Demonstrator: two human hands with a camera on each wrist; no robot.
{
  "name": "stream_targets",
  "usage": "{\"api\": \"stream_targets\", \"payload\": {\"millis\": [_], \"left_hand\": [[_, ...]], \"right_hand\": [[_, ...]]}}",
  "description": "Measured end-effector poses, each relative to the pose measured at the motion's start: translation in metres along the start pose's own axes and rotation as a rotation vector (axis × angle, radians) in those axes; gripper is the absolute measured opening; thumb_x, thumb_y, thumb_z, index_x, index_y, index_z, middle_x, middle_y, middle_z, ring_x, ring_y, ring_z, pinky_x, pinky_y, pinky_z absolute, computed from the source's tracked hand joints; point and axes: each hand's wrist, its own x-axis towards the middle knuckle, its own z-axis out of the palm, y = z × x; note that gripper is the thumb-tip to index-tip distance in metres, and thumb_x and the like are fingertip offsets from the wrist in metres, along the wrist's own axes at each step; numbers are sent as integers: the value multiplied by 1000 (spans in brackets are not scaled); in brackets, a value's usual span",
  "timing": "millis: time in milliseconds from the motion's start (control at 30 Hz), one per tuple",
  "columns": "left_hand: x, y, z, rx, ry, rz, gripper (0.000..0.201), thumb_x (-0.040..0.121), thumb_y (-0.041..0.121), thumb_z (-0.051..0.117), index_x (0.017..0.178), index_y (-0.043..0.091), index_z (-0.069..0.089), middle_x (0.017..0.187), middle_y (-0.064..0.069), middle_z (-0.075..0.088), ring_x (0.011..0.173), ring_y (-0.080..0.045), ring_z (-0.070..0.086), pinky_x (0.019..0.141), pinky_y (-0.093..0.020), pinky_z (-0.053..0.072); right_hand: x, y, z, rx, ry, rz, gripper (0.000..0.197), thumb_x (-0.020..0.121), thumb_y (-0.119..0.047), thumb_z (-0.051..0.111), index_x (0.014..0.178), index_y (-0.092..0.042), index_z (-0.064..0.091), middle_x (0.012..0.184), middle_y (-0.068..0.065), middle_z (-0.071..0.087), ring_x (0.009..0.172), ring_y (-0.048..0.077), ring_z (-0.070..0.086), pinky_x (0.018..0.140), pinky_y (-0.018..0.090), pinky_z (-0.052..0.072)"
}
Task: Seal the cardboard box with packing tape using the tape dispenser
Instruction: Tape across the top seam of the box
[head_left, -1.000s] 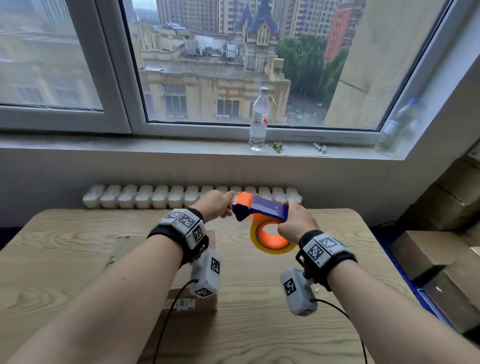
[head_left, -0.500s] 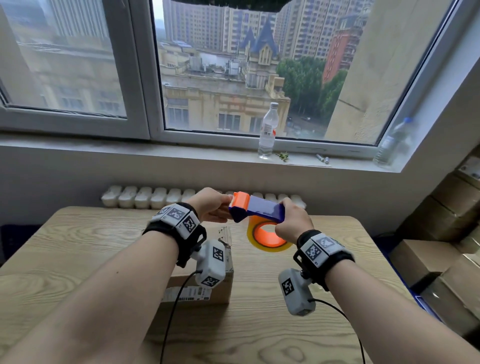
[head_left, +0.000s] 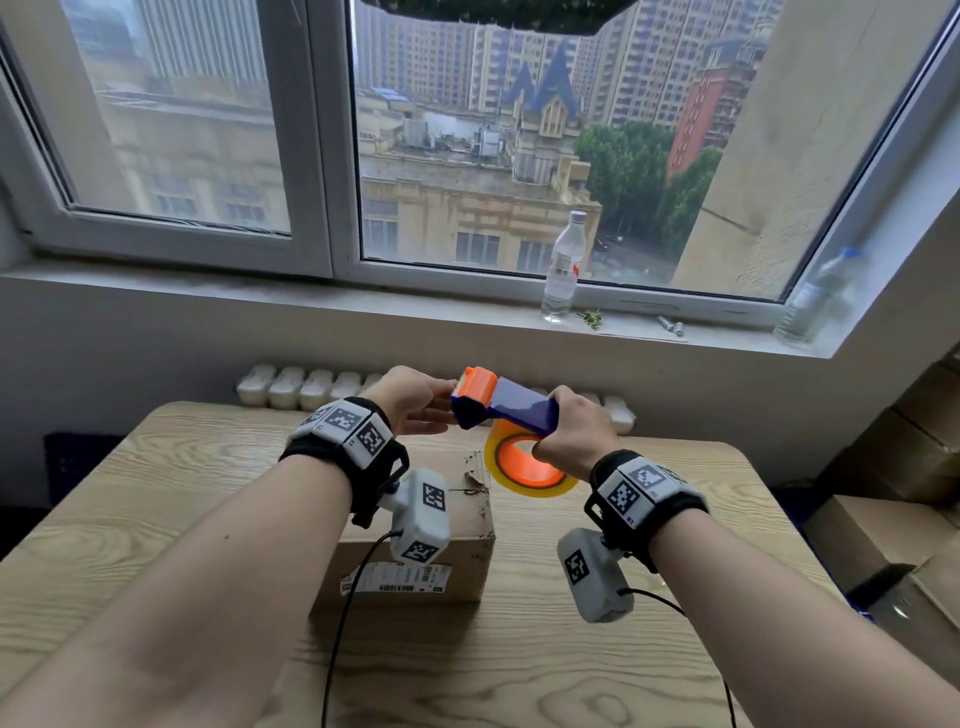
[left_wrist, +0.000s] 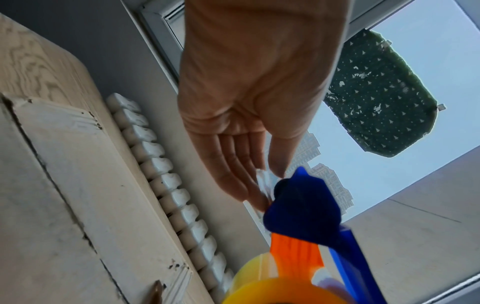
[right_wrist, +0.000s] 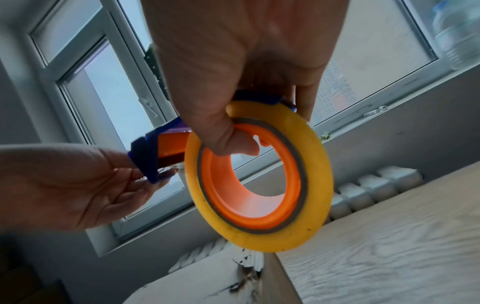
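A blue and orange tape dispenser (head_left: 501, 402) with a yellow tape roll (head_left: 524, 467) hangs in the air above the far right corner of the cardboard box (head_left: 467, 525). My right hand (head_left: 569, 431) grips its handle end, and the right wrist view shows the thumb (right_wrist: 231, 142) hooked into the orange core of the roll (right_wrist: 259, 176). My left hand (head_left: 441, 410) is at the dispenser's orange front end. In the left wrist view its thumb and fingers (left_wrist: 265, 181) pinch a clear bit of tape at the blue nose (left_wrist: 301, 214). The box top (left_wrist: 64, 164) shows an open seam.
The box sits on a wooden table (head_left: 156, 493) under a window. Two water bottles (head_left: 563, 270) (head_left: 821, 296) stand on the sill. A white radiator (head_left: 306, 384) runs behind the table's far edge. Stacked cardboard boxes (head_left: 883, 519) lie on the floor at the right.
Both hands stay together on the dispenser, which now hangs over the box's far right corner. The left fingers have straightened at the front end. My view has tilted upward.
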Motion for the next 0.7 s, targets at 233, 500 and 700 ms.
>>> {"api": "stream_targets", "payload": {"millis": [233,500,700], "left_hand": [[-7,-9,-31,70,166,80,21,88,1,59,68,7,60,39,3,62,36,-3,62,39,-12,48],[-20,-39,-87,24,301,44,24,89,-4,57,68,6,57,35,2,59,32,-2,59,37,-13,49],[-29,-64,-123,-17,386,-5,21,87,-1,63,67,3,60,36,0,60,34,-3,60,39,-14,51]], "right_hand": [[5,-32,7,78,-31,-101,32,69,-7,61,98,-16,51,93,4,58,85,24,55,71,30,45],[4,-87,22,83,-86,-272,43,67,-6,64,107,-17,57,93,2,61,85,23,56,74,27,45],[-1,-118,32,44,-176,-343,51,65,-5,64,113,-22,57,93,0,62,88,22,58,74,28,47]]}}
